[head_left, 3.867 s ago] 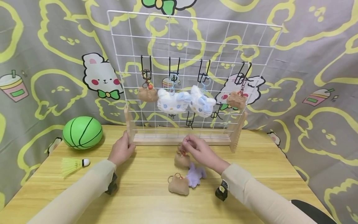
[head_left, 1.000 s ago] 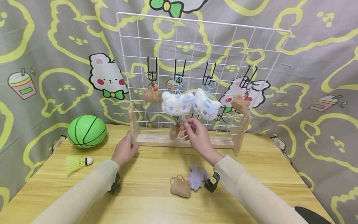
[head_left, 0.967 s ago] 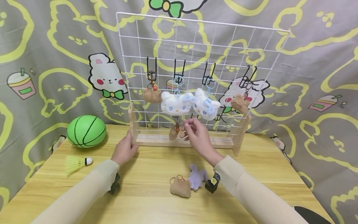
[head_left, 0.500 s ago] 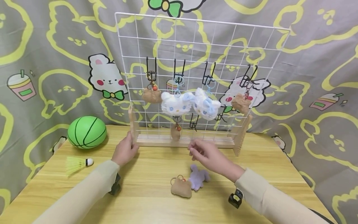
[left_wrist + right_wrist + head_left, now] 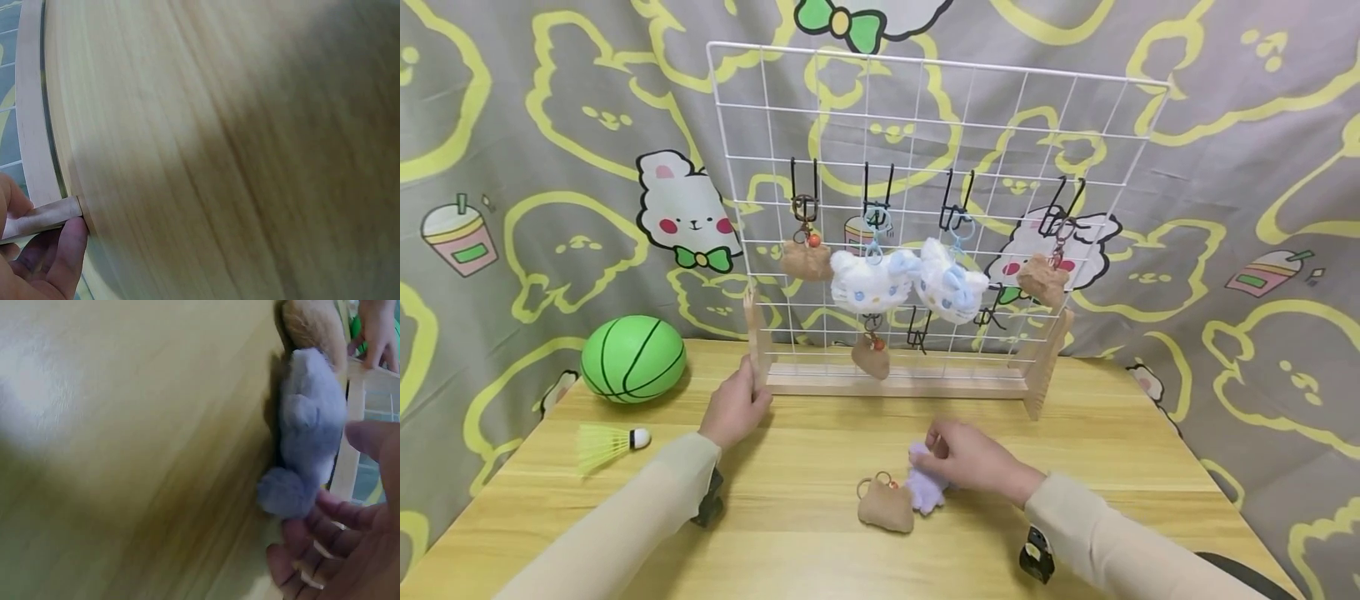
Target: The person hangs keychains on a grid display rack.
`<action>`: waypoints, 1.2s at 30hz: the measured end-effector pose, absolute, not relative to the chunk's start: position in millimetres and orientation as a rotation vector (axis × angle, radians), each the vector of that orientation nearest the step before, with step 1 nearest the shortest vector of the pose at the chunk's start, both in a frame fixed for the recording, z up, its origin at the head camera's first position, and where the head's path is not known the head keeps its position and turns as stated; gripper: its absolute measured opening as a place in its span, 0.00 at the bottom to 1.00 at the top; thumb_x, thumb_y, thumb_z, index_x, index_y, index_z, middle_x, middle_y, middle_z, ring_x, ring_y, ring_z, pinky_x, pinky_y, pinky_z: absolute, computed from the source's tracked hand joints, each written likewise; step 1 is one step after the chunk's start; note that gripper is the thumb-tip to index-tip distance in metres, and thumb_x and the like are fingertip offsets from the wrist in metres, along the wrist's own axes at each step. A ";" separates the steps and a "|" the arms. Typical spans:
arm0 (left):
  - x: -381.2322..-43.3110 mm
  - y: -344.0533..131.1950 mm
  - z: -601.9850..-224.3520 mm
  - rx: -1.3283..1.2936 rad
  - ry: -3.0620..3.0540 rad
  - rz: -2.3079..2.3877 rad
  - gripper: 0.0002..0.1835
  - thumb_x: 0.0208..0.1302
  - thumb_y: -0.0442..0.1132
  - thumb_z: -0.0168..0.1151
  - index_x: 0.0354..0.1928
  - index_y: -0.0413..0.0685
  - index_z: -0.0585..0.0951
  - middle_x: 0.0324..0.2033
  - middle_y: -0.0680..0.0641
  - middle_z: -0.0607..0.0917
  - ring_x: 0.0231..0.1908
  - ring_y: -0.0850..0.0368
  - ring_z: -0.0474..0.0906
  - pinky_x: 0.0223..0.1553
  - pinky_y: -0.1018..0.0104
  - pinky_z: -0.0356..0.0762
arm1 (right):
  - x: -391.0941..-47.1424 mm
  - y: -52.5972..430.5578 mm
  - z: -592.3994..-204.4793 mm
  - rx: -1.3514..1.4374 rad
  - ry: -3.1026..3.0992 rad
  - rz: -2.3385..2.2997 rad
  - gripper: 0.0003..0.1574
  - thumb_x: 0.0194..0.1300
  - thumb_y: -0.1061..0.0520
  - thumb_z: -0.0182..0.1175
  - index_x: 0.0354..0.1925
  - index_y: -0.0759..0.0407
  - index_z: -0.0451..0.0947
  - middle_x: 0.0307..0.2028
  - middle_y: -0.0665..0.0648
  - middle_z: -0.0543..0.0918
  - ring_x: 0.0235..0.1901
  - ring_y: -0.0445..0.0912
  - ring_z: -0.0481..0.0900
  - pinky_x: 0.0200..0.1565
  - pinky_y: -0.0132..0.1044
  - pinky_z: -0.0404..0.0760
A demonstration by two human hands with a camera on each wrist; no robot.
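Observation:
My left hand grips the left wooden foot of a white wire grid rack, thumb on one side and fingers on the other. My right hand is over a purple plush toy lying on the table. In the right wrist view, fingertips are at the lower end of the purple plush, while the thumb stands a little apart from it. Beside it lies a brown plush keychain with a ring and red bead. Another brown plush keychain hangs from a lower hook.
On the upper hooks hang two white cat plush keychains and two brown ones. Lower black hooks carry nothing. A green ball and a yellow shuttlecock are at left. A patterned curtain stands behind.
My right hand has let go of a brown plush keychain, which now hangs on a lower hook. It has come down toward the purple plush. My left hand stays on the rack.

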State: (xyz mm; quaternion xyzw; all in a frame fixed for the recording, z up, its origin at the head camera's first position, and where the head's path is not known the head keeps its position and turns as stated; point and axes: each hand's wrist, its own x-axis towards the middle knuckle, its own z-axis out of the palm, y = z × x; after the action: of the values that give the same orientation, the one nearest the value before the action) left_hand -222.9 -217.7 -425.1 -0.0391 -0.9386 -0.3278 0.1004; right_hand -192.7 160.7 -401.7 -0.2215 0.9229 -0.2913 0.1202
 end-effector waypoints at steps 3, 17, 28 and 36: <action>-222.5 -216.6 -423.9 -0.113 -2.776 -0.973 0.26 0.69 0.31 0.56 0.66 0.30 0.64 0.43 0.31 0.83 0.34 0.45 0.79 0.35 0.51 0.80 | -189.1 155.5 -402.7 -0.618 2.702 -0.793 0.23 0.66 0.40 0.69 0.40 0.57 0.78 0.28 0.49 0.81 0.27 0.42 0.76 0.27 0.35 0.73; -219.6 -214.4 -422.4 -0.086 -2.796 -0.977 0.25 0.70 0.32 0.56 0.65 0.31 0.64 0.40 0.33 0.82 0.32 0.46 0.77 0.34 0.53 0.79 | -180.3 137.3 -394.3 -0.592 2.726 -0.586 0.15 0.62 0.52 0.72 0.38 0.54 0.75 0.28 0.51 0.79 0.27 0.44 0.76 0.26 0.39 0.74; -220.0 -215.5 -420.7 -0.095 -2.780 -0.945 0.26 0.69 0.32 0.56 0.66 0.30 0.64 0.41 0.32 0.83 0.34 0.45 0.78 0.38 0.47 0.80 | -179.5 134.1 -392.4 -0.655 2.814 -0.403 0.13 0.61 0.51 0.70 0.35 0.52 0.74 0.26 0.50 0.77 0.26 0.44 0.74 0.26 0.40 0.73; -221.6 -215.9 -424.1 -0.111 -2.777 -0.930 0.25 0.69 0.32 0.56 0.64 0.30 0.65 0.39 0.34 0.83 0.33 0.45 0.79 0.39 0.44 0.81 | -177.9 139.2 -397.9 -0.754 2.955 -0.388 0.08 0.61 0.55 0.66 0.30 0.53 0.75 0.23 0.48 0.76 0.22 0.42 0.73 0.23 0.38 0.73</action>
State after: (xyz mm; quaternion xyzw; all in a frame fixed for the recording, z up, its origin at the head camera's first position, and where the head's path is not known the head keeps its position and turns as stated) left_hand -221.6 -215.9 -424.1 -0.0375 -0.9423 -0.3157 0.1054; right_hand -177.9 139.2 -397.9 -0.2451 0.9606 -0.1262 0.0336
